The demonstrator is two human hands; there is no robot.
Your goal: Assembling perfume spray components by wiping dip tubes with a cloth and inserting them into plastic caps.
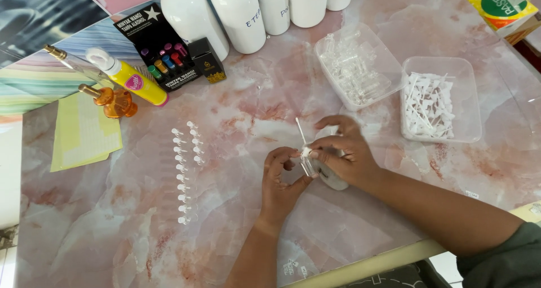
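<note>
Pinching the small clear vial [307,167] near table centre, left hand [282,181] closed on its base, right hand [344,155] closed on the white dip-stick cap [304,148]; best kept upright, stick aligned with the neck.

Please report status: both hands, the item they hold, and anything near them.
Left hand and right hand pinch one small clear vial with white stick. Two rows of small clear capped vials lie left, apart. Nothing blocks.
</note>
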